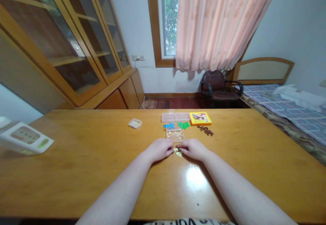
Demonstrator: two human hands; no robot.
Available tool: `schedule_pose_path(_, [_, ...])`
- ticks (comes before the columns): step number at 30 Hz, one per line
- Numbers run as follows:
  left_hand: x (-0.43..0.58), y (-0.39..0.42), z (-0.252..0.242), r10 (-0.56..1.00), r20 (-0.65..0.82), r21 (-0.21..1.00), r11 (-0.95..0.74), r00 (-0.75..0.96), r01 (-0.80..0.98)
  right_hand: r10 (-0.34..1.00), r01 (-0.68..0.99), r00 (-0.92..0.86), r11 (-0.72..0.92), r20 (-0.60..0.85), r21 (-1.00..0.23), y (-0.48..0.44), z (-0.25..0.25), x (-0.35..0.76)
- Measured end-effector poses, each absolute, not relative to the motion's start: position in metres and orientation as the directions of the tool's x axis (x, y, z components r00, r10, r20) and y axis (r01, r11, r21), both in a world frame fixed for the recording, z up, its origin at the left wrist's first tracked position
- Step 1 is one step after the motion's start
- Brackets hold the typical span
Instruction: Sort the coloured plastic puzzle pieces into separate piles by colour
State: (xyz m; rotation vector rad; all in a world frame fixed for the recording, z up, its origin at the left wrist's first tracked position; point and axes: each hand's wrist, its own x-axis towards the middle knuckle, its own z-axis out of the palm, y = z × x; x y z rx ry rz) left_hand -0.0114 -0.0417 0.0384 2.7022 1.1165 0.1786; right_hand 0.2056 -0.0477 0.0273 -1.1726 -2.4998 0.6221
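Near the middle of the wooden table, my left hand and my right hand face each other with curled fingers. Between their fingertips lie small pale yellow pieces; both hands touch or pinch at this group, but the exact hold is too small to make out. Just beyond the hands is a small clear tray with a few pale pieces in it. Behind that tray lie blue pieces on the left and green pieces on the right.
Farther back are an empty-looking clear case, a yellow box and brown pieces. A small clear box sits left of them. A white device stands at the table's left. A chair is beyond the table.
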Motion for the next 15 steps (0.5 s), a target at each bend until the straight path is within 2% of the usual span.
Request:
schedule_pose_path(6, [-0.0120,-0.0432,0.0409,0.716,0.060,0.275,-0.682,0.696,0.678,0.771,0.658,-0.631,0.590,0.084,-0.469,-0.0496,0.0304,0.2032])
schedule_pose_path(15, [-0.0105,-0.0422,0.0377,0.737,0.025,0.312,-0.648,0.675,0.695,0.769,0.655,-0.634,0.591,0.083,-0.471,-0.0507,0.0301,0.2028])
